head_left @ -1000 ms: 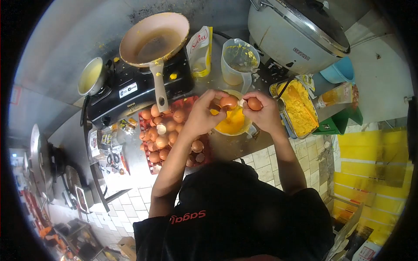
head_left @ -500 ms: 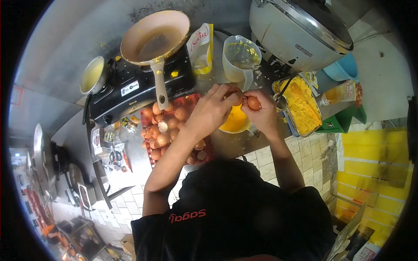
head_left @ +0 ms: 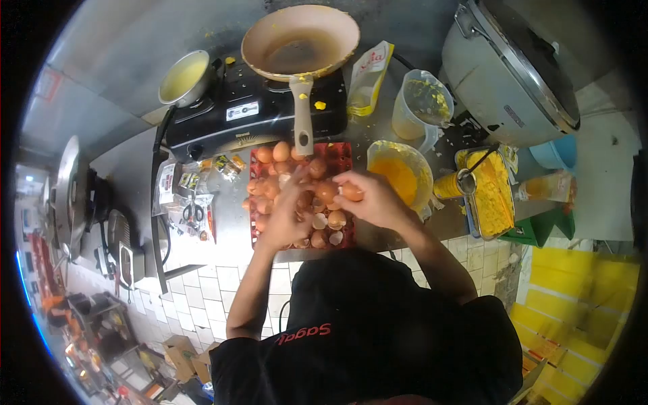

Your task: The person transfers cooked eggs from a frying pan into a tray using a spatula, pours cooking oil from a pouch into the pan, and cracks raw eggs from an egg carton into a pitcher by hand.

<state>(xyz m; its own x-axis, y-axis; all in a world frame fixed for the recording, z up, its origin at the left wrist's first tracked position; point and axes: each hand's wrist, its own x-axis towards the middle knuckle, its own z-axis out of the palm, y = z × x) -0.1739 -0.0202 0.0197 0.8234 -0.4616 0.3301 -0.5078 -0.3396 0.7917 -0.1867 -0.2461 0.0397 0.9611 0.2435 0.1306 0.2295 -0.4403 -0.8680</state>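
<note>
My right hand [head_left: 378, 202] is closed around a brown egg [head_left: 351, 192] at the right side of the red egg tray [head_left: 344, 154]. Over the middle of that tray is my left hand [head_left: 287, 219], slightly blurred, its fingers apart and nothing visible in them. Whole brown eggs [head_left: 264, 154] and broken eggshells [head_left: 336, 237] fill the tray. To the right stands a pitcher of yellow beaten egg [head_left: 398, 177].
Behind the tray, a frying pan [head_left: 324, 34] sits on a black stove [head_left: 202, 128], its handle [head_left: 302, 125] reaching over the tray. A measuring jug [head_left: 412, 108], a metal pan of yellow food [head_left: 491, 196] and a large cooker [head_left: 499, 88] stand to the right.
Both hands have moved left from above the pitcher to the egg tray and have separated. The right hand still holds an egg. The view has shifted, so the counter appears farther right.
</note>
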